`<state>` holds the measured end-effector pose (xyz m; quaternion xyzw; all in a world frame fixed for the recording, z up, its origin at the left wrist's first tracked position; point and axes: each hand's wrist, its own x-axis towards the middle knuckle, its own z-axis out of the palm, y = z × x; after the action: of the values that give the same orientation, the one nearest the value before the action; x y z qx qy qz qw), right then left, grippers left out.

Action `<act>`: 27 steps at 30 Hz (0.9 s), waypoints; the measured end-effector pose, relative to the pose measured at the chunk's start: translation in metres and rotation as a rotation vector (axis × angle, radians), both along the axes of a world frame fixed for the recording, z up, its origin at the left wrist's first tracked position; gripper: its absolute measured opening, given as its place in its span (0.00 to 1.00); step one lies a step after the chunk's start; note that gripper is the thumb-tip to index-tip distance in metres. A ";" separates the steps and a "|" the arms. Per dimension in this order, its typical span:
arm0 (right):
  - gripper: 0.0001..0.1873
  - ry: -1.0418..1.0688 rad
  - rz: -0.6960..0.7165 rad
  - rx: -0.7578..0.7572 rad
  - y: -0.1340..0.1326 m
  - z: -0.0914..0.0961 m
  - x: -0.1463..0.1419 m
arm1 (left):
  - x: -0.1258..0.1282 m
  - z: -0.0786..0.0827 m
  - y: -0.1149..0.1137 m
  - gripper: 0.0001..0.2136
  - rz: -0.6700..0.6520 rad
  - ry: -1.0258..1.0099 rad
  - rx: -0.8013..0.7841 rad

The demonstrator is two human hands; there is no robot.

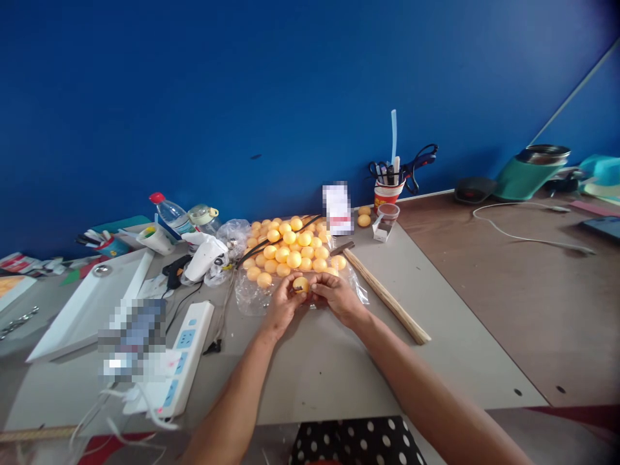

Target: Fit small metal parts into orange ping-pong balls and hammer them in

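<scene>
An orange ping-pong ball (301, 284) with a dark mark or opening on its front is pinched in the fingers of my left hand (285, 303). My right hand (340, 298) is closed close beside the ball, thumb and fingers pressed together; what they hold, if anything, is too small to make out. Just beyond both hands, many more orange balls (293, 259) lie in and on a clear plastic bag (252, 300). A hammer (385, 294) with a wooden handle rests to the right, its head against the bag.
On the left are a white power strip (186, 358), a white tray (92, 310), a bottle (169, 213) and cables. At the back stand a red cup of pens (387, 194) and a small clear container (386, 223). A blue wall (290, 97) closes off the far side.
</scene>
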<state>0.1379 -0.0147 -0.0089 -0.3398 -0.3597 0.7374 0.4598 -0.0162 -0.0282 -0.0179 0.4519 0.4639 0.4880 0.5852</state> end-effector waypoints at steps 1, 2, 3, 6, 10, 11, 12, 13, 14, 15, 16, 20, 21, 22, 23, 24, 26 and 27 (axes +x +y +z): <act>0.11 -0.014 -0.002 -0.002 -0.001 0.001 -0.001 | 0.001 0.002 0.000 0.27 -0.001 0.009 -0.003; 0.11 -0.027 -0.004 -0.003 -0.001 0.002 -0.001 | 0.001 0.004 -0.001 0.27 -0.003 0.015 -0.006; 0.11 -0.041 -0.007 -0.001 -0.002 0.002 -0.002 | 0.002 0.006 -0.001 0.27 -0.003 0.021 -0.007; 0.10 -0.078 -0.013 0.018 -0.002 0.001 -0.003 | 0.003 0.009 -0.002 0.27 -0.007 0.047 -0.003; 0.10 -0.102 -0.004 0.027 -0.002 0.000 -0.002 | 0.003 0.009 -0.002 0.28 -0.018 0.074 -0.001; 0.10 -0.105 0.001 0.025 -0.002 0.001 -0.002 | 0.003 0.009 -0.002 0.28 -0.017 0.078 0.003; 0.10 -0.107 0.003 0.023 -0.002 0.001 -0.002 | 0.003 0.008 -0.002 0.28 -0.016 0.084 0.006; 0.10 -0.107 0.005 0.021 -0.002 0.001 -0.002 | 0.003 0.008 -0.002 0.28 -0.015 0.091 0.010; 0.11 -0.104 0.008 0.021 -0.002 0.001 -0.002 | 0.003 0.007 -0.002 0.28 -0.015 0.098 0.011; 0.11 -0.101 0.010 0.020 -0.002 0.001 -0.002 | 0.003 0.007 -0.002 0.28 -0.016 0.104 0.012; 0.11 -0.100 0.013 0.018 -0.002 0.001 -0.002 | 0.002 0.007 -0.002 0.28 -0.017 0.109 0.011; 0.12 -0.104 0.017 0.005 -0.002 0.002 -0.002 | 0.002 0.007 -0.002 0.27 -0.019 0.133 0.024; 0.12 -0.101 0.017 0.000 -0.002 0.003 -0.002 | 0.002 0.007 -0.002 0.27 -0.018 0.143 0.029; 0.12 -0.097 0.018 -0.003 -0.003 0.003 -0.001 | 0.002 0.006 -0.002 0.27 -0.015 0.151 0.034; 0.12 -0.092 0.018 -0.006 -0.003 0.004 -0.001 | 0.003 0.006 -0.002 0.27 -0.009 0.159 0.039; 0.12 -0.089 0.018 -0.006 -0.003 0.004 -0.001 | 0.003 0.006 -0.002 0.27 -0.003 0.167 0.044; 0.12 -0.086 0.018 -0.006 -0.003 0.004 -0.001 | 0.003 0.007 -0.002 0.27 0.008 0.177 0.051; 0.12 -0.084 0.016 -0.009 -0.003 0.004 -0.001 | 0.003 0.008 -0.002 0.27 0.010 0.180 0.052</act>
<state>0.1364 -0.0179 -0.0050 -0.3696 -0.3780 0.7279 0.4367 -0.0127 -0.0299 -0.0104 0.5069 0.5040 0.4600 0.5267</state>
